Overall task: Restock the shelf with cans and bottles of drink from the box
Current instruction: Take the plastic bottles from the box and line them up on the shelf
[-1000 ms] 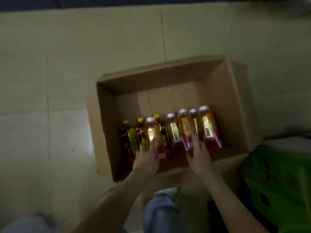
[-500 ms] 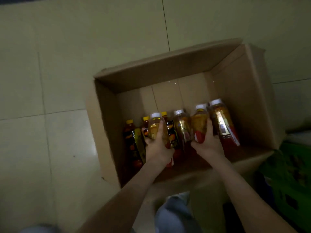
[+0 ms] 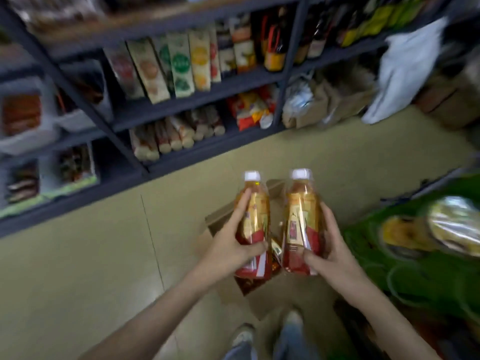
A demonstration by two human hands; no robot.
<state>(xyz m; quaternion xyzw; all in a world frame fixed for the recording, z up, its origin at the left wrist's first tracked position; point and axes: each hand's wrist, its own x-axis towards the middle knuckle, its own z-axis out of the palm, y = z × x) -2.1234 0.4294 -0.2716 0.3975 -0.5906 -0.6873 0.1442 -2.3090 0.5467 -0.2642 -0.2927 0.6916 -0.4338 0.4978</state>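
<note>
A single wide-angle view from the wearer's head looks forward and steeply down. The tiled floor (image 3: pixel 91 255) fills the near ground, the person's own forearms rising from the bottom edge close to the lens. The dark shelf (image 3: pixel 197 93) runs across the far left, blurred.

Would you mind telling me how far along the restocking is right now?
Two white-capped amber drink bottles are out of the brown cardboard box: one in the left hand, one in the right hand. Neither has reached the dark metal shelf yet; more bottles show in the box.
</note>
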